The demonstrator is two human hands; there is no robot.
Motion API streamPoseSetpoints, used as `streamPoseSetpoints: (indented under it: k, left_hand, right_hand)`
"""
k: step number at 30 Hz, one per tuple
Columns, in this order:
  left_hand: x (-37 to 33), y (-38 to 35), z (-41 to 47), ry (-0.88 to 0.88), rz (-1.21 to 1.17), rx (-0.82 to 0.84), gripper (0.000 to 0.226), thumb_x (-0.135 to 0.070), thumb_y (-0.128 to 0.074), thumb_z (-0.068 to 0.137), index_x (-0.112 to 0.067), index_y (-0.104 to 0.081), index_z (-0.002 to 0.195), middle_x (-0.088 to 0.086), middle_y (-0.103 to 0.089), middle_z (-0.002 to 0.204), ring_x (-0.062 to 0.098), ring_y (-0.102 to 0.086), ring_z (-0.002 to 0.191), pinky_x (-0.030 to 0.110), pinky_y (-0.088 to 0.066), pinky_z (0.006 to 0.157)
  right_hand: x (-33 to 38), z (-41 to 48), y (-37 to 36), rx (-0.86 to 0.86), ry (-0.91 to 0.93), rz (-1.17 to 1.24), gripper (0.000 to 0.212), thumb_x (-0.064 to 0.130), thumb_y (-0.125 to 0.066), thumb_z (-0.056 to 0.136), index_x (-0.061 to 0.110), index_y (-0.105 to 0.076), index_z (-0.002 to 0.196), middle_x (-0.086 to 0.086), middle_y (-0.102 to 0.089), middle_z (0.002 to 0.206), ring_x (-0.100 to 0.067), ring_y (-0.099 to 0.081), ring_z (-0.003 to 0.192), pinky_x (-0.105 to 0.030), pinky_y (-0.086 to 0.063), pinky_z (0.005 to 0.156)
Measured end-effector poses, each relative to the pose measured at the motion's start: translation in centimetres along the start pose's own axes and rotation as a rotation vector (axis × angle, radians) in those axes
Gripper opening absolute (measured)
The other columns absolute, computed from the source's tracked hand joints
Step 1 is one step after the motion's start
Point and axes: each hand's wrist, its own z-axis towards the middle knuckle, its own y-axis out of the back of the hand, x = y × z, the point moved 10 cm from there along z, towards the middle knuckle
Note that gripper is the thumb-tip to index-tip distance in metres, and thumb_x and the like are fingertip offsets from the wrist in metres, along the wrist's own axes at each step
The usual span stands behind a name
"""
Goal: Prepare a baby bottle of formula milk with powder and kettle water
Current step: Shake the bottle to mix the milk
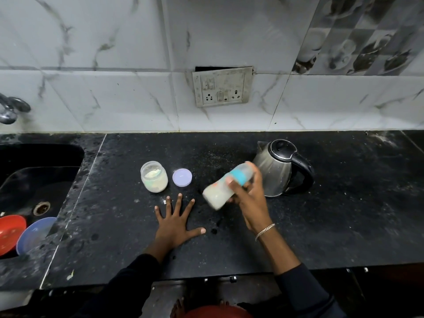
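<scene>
On the black counter [321,226] your right hand [249,193] is gripping the tilted, milky bottle [223,188] beside the kettle [278,167], likely shaking it, your left hand [175,222] is lying flat and open, and next you're probably standing it upright.

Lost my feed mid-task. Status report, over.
Right hand grips tilted baby bottle, milky. Left hand flat on countertop. Powder jar open, lid beside it. Nothing obstructing.
</scene>
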Motion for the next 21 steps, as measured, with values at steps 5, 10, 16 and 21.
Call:
streamPoseSetpoints:
  k: [5,10,16,21]
  left_hand:
    - [0.2,-0.3,0.1,-0.003,-0.001,-0.007,0.123,-0.114,-0.017,0.062,-0.052,0.010,0.165,0.003,0.021,0.178,0.046,0.019,0.162,0.082,0.011,0.118]
    - [0.1,-0.2,0.0,0.003,-0.007,0.000,0.119,-0.111,-0.027,0.069,-0.053,0.011,0.165,0.003,0.020,0.178,0.045,0.022,0.161,0.080,0.013,0.119]
    - [0.0,-0.1,0.0,0.007,-0.001,0.001,0.119,-0.111,-0.028,0.069,-0.053,0.011,0.165,0.001,0.021,0.178,0.044,0.022,0.161,0.080,0.012,0.119]
    - [0.2,0.0,0.0,0.007,-0.008,-0.011,0.119,-0.112,-0.028,0.068,-0.053,0.013,0.164,0.002,0.020,0.178,0.044,0.021,0.162,0.080,0.012,0.119]
  right_hand:
    - [-0.4,-1.1,-2.4,0.251,-0.040,-0.161,0.073,0.007,-0.082,0.085,0.028,-0.044,0.145,-0.007,-0.066,0.114,-0.009,-0.070,0.090,-0.032,-0.060,0.067]
    - [0.4,-0.2,-0.3,0.020,-0.016,-0.020,0.072,0.023,-0.080,0.080,0.030,-0.043,0.142,-0.008,-0.064,0.117,-0.015,-0.068,0.096,-0.036,-0.059,0.067]
    - [0.9,0.2,0.3,-0.005,0.022,0.019,0.074,0.012,-0.080,0.087,0.029,-0.040,0.147,-0.007,-0.063,0.120,-0.014,-0.067,0.098,-0.035,-0.060,0.072]
    - [0.4,-0.3,-1.5,0.145,0.011,-0.077,0.077,0.009,-0.081,0.084,0.027,-0.042,0.147,-0.007,-0.065,0.120,-0.013,-0.069,0.097,-0.034,-0.060,0.076]
